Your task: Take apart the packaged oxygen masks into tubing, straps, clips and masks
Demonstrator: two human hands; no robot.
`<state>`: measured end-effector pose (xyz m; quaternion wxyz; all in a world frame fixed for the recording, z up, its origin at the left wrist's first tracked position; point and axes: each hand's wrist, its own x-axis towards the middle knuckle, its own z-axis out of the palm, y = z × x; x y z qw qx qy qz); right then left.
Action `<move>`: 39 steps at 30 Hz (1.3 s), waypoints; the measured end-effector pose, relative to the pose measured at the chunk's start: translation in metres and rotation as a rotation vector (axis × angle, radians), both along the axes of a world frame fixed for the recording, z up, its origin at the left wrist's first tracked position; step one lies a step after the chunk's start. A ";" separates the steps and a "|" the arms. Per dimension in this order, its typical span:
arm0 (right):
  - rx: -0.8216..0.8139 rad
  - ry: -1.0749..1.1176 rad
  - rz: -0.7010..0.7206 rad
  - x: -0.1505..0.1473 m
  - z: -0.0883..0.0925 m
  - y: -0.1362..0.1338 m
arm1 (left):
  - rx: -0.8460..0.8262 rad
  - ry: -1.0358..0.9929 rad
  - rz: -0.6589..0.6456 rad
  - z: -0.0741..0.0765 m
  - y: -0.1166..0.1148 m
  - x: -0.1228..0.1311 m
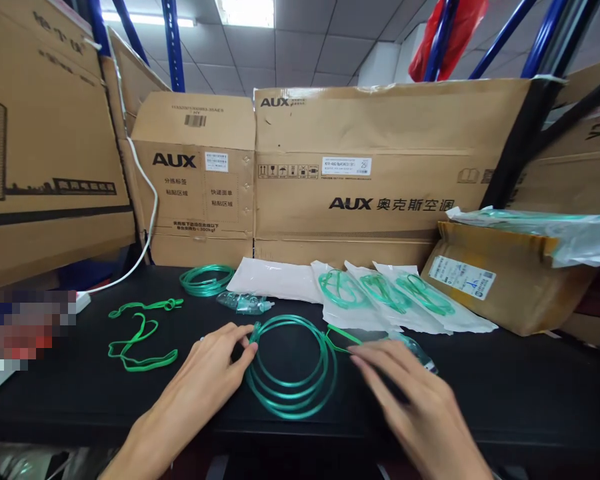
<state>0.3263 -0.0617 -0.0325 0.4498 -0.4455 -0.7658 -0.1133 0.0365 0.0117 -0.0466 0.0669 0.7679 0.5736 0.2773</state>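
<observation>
A coil of green clear tubing lies on the black table in front of me. My left hand pinches its left side, thumb and forefinger at the tube's end. To the right of the coil, my right hand is held palm down, fingers stretched out and slightly blurred. Its fingertips are at a thin green elastic strap; whether they press on it I cannot tell. Partly hidden behind that hand is a clear plastic piece, perhaps a mask.
Two loose green straps lie at left. Behind the coil are another tubing coil, a clear plastic piece, a white pouch and several pouches with green tubing. A brown carton stands right; AUX cardboard walls the back.
</observation>
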 end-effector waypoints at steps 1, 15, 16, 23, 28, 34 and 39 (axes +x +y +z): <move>-0.054 -0.032 0.060 -0.012 0.001 0.001 | 0.010 0.005 -0.006 0.000 0.000 0.001; -0.265 -0.381 0.152 -0.061 -0.001 0.002 | 0.032 0.018 -0.041 -0.002 0.012 -0.003; -0.274 -0.388 0.169 -0.059 0.001 0.000 | 0.031 0.023 -0.056 -0.002 0.011 -0.004; -0.295 -0.278 0.300 -0.048 0.000 -0.010 | 0.023 0.039 -0.088 0.002 0.004 0.000; -0.292 -0.211 0.292 -0.049 -0.003 -0.011 | -0.052 0.030 -0.109 0.018 -0.007 0.012; -0.050 -0.073 0.107 -0.011 -0.002 -0.008 | -0.074 0.134 -0.165 0.025 -0.010 0.015; -0.045 0.077 -0.518 0.065 -0.020 0.009 | -0.089 0.148 -0.176 0.026 -0.007 0.015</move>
